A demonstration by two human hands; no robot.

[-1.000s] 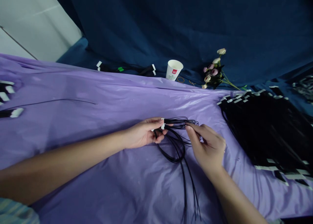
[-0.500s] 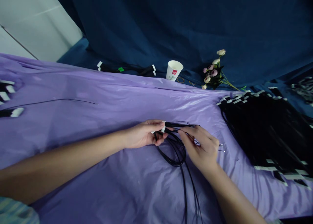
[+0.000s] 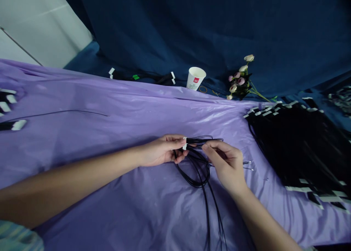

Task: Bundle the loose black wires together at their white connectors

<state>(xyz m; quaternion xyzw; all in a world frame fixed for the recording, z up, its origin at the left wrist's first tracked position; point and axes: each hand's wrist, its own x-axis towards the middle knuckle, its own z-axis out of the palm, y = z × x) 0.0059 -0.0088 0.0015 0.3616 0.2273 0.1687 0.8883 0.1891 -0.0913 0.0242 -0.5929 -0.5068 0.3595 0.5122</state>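
Note:
Near the middle of the purple cloth (image 3: 109, 207), my left hand (image 3: 164, 149) is closed on a bundle of thin black cables (image 3: 196, 170) at its white label (image 3: 184, 143). My right hand (image 3: 226, 159) pinches strands of the same bundle just right of the label, with thumb and forefinger together. The cables loop below my hands, and several strands trail down toward the lower edge of the view. Thin cable ends with shiny tips (image 3: 249, 166) stick out to the right, beyond my right hand.
A large pile of black cables with white labels (image 3: 298, 145) lies at right. Behind the cloth's far edge are a paper cup (image 3: 196, 78), artificial flowers (image 3: 240, 81) and more labelled cables (image 3: 153, 78). Other black bundles (image 3: 7, 125) lie at far left.
My right hand has shifted slightly right along the strands, and its fingers are curled more. My left hand has hardly moved.

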